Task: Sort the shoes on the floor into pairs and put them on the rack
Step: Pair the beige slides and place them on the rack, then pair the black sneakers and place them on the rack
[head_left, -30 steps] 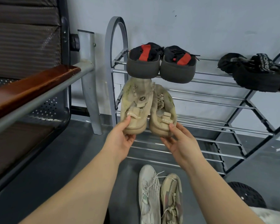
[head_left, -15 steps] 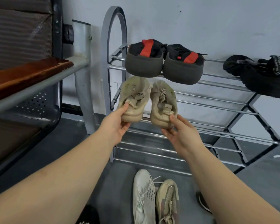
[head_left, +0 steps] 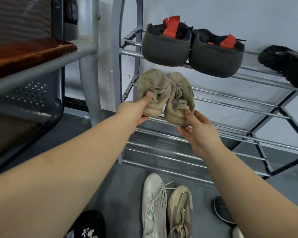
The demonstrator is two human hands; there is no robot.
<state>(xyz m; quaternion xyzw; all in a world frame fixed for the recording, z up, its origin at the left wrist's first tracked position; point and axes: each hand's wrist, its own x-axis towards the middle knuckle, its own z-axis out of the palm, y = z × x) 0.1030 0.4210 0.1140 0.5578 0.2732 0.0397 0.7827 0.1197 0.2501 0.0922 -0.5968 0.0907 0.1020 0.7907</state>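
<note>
Two beige shoes sit heel-out on the second shelf of the metal shoe rack (head_left: 230,107). My left hand (head_left: 134,111) grips the heel of the left beige shoe (head_left: 153,88), thumb on top. My right hand (head_left: 198,129) holds the heel of the right beige shoe (head_left: 179,103) from below. A dark grey pair with red tongues (head_left: 193,50) rests on the top shelf, beside black shoes (head_left: 287,62) at the right. On the floor lie a white sneaker (head_left: 153,205), a tan mesh sneaker (head_left: 180,212), a black patterned shoe (head_left: 86,225) and a dark shoe (head_left: 221,210).
A metal bench with a wooden armrest (head_left: 27,54) and perforated seat (head_left: 29,93) stands to the left of the rack. Its grey leg (head_left: 91,86) is close to the rack's arched side frame (head_left: 117,69). The lower shelves hold nothing.
Both hands have pushed the beige pair further onto the second shelf. The view has moved closer and tilted down, so more floor shoes show.
</note>
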